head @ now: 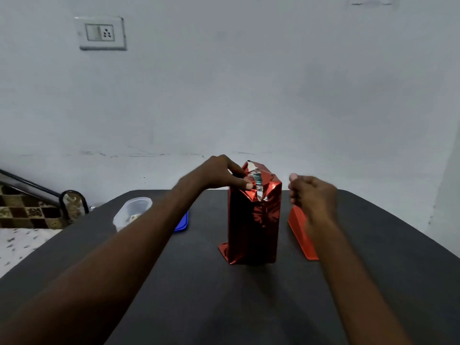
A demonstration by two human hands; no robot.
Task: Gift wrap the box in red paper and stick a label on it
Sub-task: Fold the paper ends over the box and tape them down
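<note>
A tall box wrapped in shiny red paper stands upright in the middle of the dark table. Its top end is crumpled and partly open, with the paper's silver inside showing. My left hand pinches the folded paper at the top left edge of the box. My right hand hovers just right of the box top, fingers curled with the thumb up, apart from the paper; whether it holds something small I cannot tell. No label is visible.
A red object lies on the table right of the box, partly behind my right wrist. A clear plastic container and a blue lid sit at the left. The wall stands close behind the table.
</note>
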